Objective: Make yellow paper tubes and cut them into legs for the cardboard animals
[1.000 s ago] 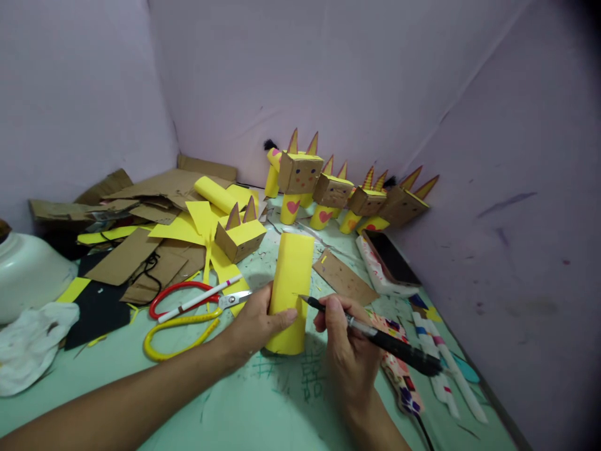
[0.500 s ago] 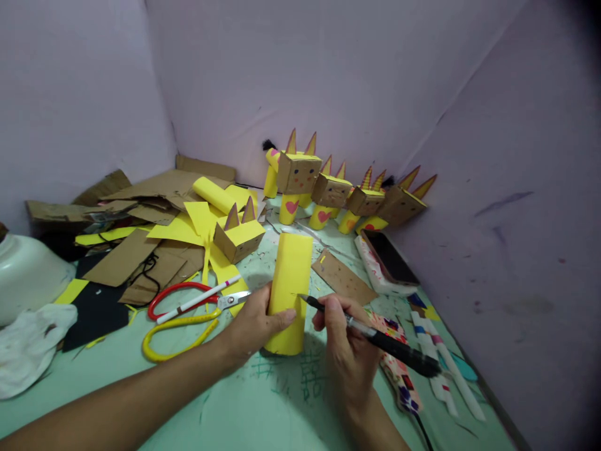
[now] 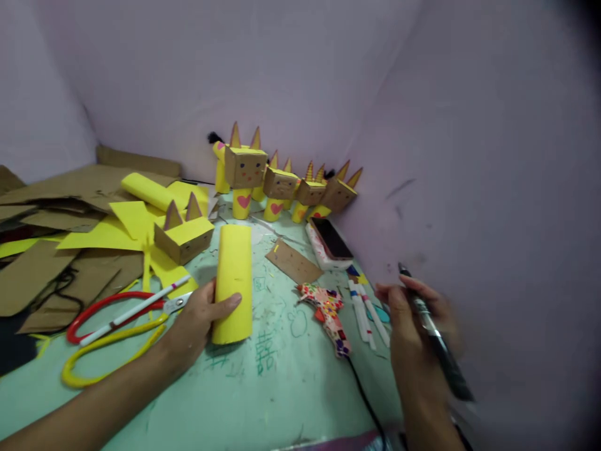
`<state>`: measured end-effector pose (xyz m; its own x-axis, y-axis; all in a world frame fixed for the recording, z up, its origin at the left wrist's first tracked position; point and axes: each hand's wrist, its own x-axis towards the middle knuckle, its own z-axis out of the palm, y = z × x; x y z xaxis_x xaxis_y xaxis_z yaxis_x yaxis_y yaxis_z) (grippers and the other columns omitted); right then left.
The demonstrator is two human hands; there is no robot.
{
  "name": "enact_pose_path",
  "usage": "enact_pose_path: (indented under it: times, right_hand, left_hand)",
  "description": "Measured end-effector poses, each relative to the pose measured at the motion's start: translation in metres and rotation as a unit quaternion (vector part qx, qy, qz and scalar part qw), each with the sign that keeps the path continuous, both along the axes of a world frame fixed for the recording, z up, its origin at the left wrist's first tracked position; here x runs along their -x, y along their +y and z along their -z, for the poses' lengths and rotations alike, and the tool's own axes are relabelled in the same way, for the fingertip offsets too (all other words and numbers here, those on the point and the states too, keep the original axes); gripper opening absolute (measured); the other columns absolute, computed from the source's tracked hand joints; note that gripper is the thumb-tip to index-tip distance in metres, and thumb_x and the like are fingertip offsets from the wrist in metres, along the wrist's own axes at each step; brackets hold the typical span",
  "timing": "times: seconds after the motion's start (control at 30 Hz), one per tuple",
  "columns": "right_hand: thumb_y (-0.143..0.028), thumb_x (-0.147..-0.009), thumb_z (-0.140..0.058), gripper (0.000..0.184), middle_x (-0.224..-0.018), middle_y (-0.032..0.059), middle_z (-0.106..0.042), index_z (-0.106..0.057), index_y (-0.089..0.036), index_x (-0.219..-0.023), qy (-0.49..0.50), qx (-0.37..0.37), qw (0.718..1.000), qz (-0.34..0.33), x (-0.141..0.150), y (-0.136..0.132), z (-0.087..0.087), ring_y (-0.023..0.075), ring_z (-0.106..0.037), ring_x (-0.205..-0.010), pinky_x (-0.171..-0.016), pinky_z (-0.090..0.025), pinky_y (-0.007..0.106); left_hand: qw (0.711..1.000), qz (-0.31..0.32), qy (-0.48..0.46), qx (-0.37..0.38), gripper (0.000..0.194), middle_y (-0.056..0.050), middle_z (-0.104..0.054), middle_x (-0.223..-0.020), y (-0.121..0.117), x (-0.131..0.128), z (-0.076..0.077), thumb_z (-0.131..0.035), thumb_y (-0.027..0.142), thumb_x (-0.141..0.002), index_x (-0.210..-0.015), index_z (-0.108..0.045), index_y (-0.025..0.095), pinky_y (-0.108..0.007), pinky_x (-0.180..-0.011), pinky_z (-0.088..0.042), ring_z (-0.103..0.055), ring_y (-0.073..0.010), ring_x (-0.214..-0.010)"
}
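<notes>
My left hand (image 3: 201,319) is wrapped round the lower part of a yellow paper tube (image 3: 235,263), its thumb across the front. A short pen mark shows on the tube near the thumb. Out to the right, my right hand (image 3: 417,338) grips a black pen (image 3: 439,344), tip pointing up and away from the tube. Left of the tube lie scissors (image 3: 117,338) with one red and one yellow handle, a white marker (image 3: 136,310) across them. Behind them sits a cardboard box head (image 3: 185,238) with two pointed ears.
Several cardboard and yellow paper animals (image 3: 246,169) stand along the back wall. Cardboard scraps (image 3: 51,194) pile up at left. On the right are a patterned glue gun (image 3: 331,316) with a cord, a phone (image 3: 331,238), white markers (image 3: 366,313) and a cardboard piece (image 3: 293,260).
My right hand has drawn the pen off the tube and moved far to the right. My left hand still holds the tube. The camera view has turned right.
</notes>
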<state>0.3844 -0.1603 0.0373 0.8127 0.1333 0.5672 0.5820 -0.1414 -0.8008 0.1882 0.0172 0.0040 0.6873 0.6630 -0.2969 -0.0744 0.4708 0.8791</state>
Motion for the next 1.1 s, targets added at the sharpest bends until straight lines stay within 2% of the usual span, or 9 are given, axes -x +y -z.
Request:
enact_pose_path:
  times: [0.17,0.3,0.47,0.6,0.67,0.73,0.83,0.93,1.1]
  right_hand:
    - [-0.033,-0.077,-0.059,0.024,-0.087,0.0068,-0.068,-0.056,-0.019,-0.096,-0.1,0.115,0.986,0.068,-0.038,-0.049,0.001,0.023,-0.064,-0.082,-0.076,-0.046,0.039]
    - [-0.039,-0.078,-0.053,0.025,-0.089,0.0084,-0.067,-0.056,-0.019,-0.093,-0.097,0.188,0.975,0.076,-0.046,-0.059,0.008,0.0242,-0.063,-0.081,-0.072,-0.046,0.038]
    - [-0.037,-0.08,-0.049,0.024,-0.087,0.0067,-0.068,-0.058,-0.021,-0.095,-0.026,0.281,0.959,0.021,-0.047,-0.047,0.029,0.0234,-0.064,-0.073,-0.068,-0.046,0.036]
    - [-0.038,-0.079,-0.045,0.027,-0.082,0.0066,-0.069,-0.057,-0.021,-0.097,0.022,0.299,0.953,-0.036,-0.046,-0.043,0.045,0.0248,-0.065,-0.07,-0.064,-0.047,0.035]
    - [-0.045,-0.078,-0.046,0.03,-0.075,0.0059,-0.067,-0.057,-0.023,-0.094,0.026,0.31,0.95,-0.033,-0.041,-0.037,0.043,0.0253,-0.062,-0.061,-0.059,-0.046,0.037]
    - [-0.05,-0.075,-0.052,0.03,-0.08,0.0065,-0.068,-0.057,-0.026,-0.092,0.034,0.313,0.949,-0.023,-0.029,-0.024,0.035,0.0282,-0.064,-0.067,-0.065,-0.047,0.04]
    - [-0.058,-0.063,-0.064,0.047,-0.099,0.0085,-0.068,-0.054,-0.027,-0.097,0.134,0.21,0.961,-0.123,0.005,0.009,0.019,0.0326,-0.064,-0.088,-0.076,-0.048,0.045]
    - [-0.048,-0.063,-0.073,0.053,-0.12,0.0094,-0.062,-0.049,-0.026,-0.106,0.283,0.095,0.892,-0.34,0.047,0.047,0.014,0.0302,-0.059,-0.107,-0.084,-0.048,0.042]
    - [-0.037,-0.069,-0.072,0.044,-0.102,0.0085,-0.07,-0.058,-0.022,-0.107,0.483,-0.037,0.684,-0.545,0.08,0.094,0.022,0.0289,-0.061,-0.102,-0.085,-0.049,0.042]
  left_hand:
    - [1.0,-0.006,0.02,-0.004,0.045,-0.003,-0.069,-0.083,0.0,-0.001,0.001,-0.077,0.032,-0.064,-0.099,-0.055,0.016,-0.026,-0.059,-0.054,-0.063,-0.0174,-0.07]
    - [0.999,-0.016,0.037,-0.001,0.049,-0.002,-0.069,-0.082,0.0,-0.001,0.002,-0.08,0.034,-0.059,-0.098,-0.057,0.017,-0.026,-0.055,-0.054,-0.063,-0.0169,-0.064]
    - [0.999,-0.026,0.034,0.019,0.055,-0.002,-0.069,-0.079,0.004,-0.003,0.006,-0.082,0.035,-0.054,-0.099,-0.057,0.017,-0.029,-0.056,-0.054,-0.063,-0.0188,-0.066]
    - [0.999,-0.032,0.035,0.001,0.048,-0.003,-0.067,-0.074,-0.005,0.0,0.002,-0.08,0.035,-0.055,-0.092,-0.057,0.014,-0.027,-0.054,-0.05,-0.06,-0.0176,-0.062]
    - [1.0,-0.01,0.009,-0.012,0.048,-0.004,-0.066,-0.077,-0.012,0.001,0.001,-0.079,0.034,-0.057,-0.094,-0.056,0.014,-0.026,-0.055,-0.049,-0.059,-0.0165,-0.064]
    - [1.0,0.025,0.0,-0.016,0.051,-0.004,-0.064,-0.079,-0.017,0.001,0.0,-0.079,0.036,-0.057,-0.096,-0.056,0.014,-0.027,-0.057,-0.048,-0.058,-0.0161,-0.064]
    - [0.998,0.055,-0.039,-0.003,0.057,-0.006,-0.063,-0.082,-0.021,0.001,-0.001,-0.08,0.04,-0.055,-0.099,-0.055,0.013,-0.029,-0.061,-0.048,-0.058,-0.0175,-0.069]
    - [0.994,0.068,-0.083,0.02,0.056,-0.007,-0.062,-0.084,-0.024,0.006,-0.007,-0.078,0.043,-0.058,-0.099,-0.056,0.012,-0.027,-0.063,-0.047,-0.058,-0.0166,-0.071]
    - [0.993,0.088,-0.069,0.044,0.053,-0.007,-0.061,-0.077,-0.025,0.014,-0.009,-0.074,0.049,-0.061,-0.094,-0.06,0.01,-0.022,-0.057,-0.043,-0.055,-0.0126,-0.063]
